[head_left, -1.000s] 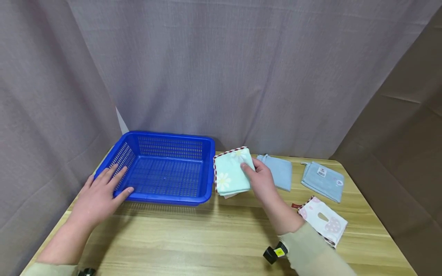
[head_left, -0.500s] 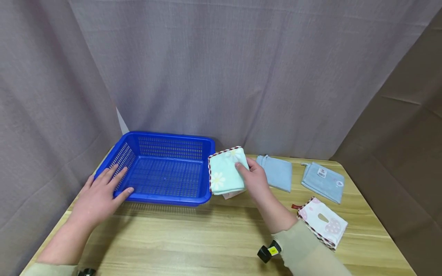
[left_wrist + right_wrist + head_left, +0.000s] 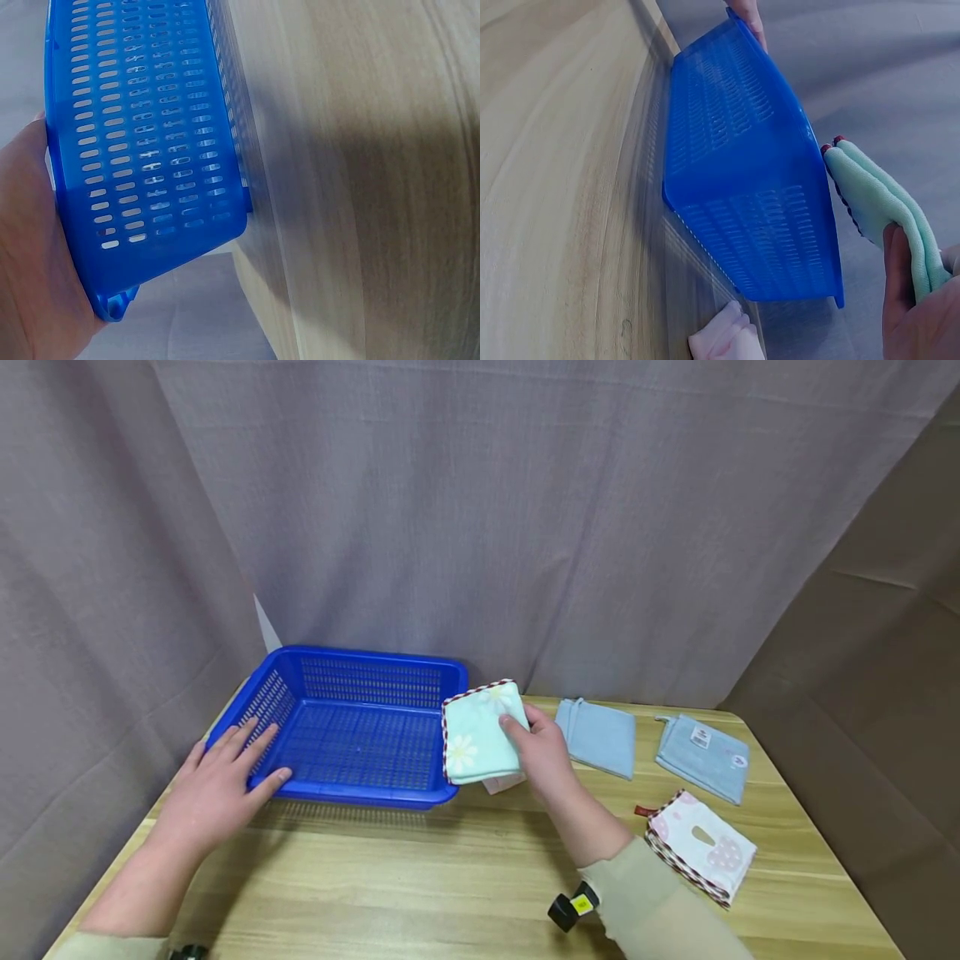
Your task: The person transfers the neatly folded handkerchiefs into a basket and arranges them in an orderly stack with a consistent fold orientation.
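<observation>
A folded mint-green towel (image 3: 480,739) with white daisies and a red-and-white striped edge is pinched in my right hand (image 3: 546,756), thumb on top. Its left edge overlaps the right rim of a blue plastic basket (image 3: 360,795) in the head view. The right wrist view shows the towel (image 3: 881,191) raised off the table, beside the basket's rim. My left hand (image 3: 213,793) rests on the basket's front left corner, fingers spread over the rim. From the left wrist, the basket's slotted side wall (image 3: 150,135) is visible and the fingertips are mostly hidden.
A pale pink cloth (image 3: 727,334) lies on the table near the basket, mostly hidden under the towel from above. To the right are a folded blue towel (image 3: 600,739), another blue towel with a label (image 3: 705,758) and a white-and-pink towel (image 3: 705,843). Grey curtain (image 3: 480,527) stands behind.
My right hand has moved left with the mint-green towel, bringing it from beside the basket to over its right rim. The left hand and basket have stayed put.
</observation>
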Demonstrator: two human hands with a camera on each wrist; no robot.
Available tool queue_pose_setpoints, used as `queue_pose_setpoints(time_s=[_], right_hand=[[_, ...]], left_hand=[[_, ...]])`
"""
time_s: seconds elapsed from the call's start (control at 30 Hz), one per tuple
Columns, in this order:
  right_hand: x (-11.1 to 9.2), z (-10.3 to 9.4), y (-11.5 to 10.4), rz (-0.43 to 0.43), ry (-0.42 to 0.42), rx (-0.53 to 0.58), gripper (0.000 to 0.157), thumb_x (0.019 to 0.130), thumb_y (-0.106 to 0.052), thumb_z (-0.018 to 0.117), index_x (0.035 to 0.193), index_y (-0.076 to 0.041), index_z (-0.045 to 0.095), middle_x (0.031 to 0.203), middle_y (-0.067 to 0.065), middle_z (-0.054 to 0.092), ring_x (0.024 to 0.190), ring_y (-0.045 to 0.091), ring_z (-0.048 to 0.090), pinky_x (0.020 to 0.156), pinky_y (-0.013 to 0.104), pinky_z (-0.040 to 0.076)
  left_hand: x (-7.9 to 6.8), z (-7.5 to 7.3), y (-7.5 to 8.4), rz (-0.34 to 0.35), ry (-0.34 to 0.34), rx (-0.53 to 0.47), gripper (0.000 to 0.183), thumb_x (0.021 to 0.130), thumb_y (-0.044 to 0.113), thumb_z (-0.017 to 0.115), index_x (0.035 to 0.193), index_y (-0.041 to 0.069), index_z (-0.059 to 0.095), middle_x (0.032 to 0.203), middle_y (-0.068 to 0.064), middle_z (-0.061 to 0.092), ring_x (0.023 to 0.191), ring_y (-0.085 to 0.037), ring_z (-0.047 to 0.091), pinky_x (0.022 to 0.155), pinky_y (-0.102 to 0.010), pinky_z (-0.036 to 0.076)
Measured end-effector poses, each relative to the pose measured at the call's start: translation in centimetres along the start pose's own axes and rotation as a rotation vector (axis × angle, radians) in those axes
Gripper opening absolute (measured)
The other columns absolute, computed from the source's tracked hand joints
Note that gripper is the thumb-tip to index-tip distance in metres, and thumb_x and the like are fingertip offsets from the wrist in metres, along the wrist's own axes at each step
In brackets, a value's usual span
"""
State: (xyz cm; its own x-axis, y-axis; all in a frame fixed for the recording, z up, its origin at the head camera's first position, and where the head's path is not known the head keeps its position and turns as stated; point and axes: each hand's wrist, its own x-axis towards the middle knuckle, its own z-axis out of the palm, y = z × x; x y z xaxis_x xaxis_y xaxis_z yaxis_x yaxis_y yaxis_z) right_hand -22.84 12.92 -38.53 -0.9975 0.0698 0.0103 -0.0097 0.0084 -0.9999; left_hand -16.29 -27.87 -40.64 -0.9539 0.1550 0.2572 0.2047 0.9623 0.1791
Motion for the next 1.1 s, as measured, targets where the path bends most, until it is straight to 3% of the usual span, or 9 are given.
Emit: queue_pose_setpoints(time_s=[0.7, 1.1], right_hand=[[-0.3, 1.9, -0.7, 0.06, -0.035, 0.008, 0.041, 0.096, -0.016, 0.062, 0.136, -0.007, 0.059, 0.111, 0.014, 0.065, 0.077, 0.012, 0.066, 0.068, 0.025, 0.058], [-0.4, 2.8, -0.8, 0.083, -0.094, 0.075, 0.045, 0.096, -0.013, 0.059, 0.14, -0.007, 0.055, 0.12, 0.017, 0.061, 0.084, 0.014, 0.067, 0.071, 0.027, 0.059]], left_hand=[[-0.1, -0.1, 0.2, 0.0, 0.004, 0.004, 0.074, 0.099, 0.06, 0.045, 0.155, 0.014, 0.034, 0.157, -0.024, 0.03, 0.143, -0.047, 0.024, 0.114, -0.068, 0.007], [-0.1, -0.2, 0.2, 0.001, 0.008, 0.002, 0.073, 0.099, 0.059, 0.046, 0.154, 0.013, 0.036, 0.156, -0.025, 0.031, 0.143, -0.046, 0.025, 0.114, -0.068, 0.007]])
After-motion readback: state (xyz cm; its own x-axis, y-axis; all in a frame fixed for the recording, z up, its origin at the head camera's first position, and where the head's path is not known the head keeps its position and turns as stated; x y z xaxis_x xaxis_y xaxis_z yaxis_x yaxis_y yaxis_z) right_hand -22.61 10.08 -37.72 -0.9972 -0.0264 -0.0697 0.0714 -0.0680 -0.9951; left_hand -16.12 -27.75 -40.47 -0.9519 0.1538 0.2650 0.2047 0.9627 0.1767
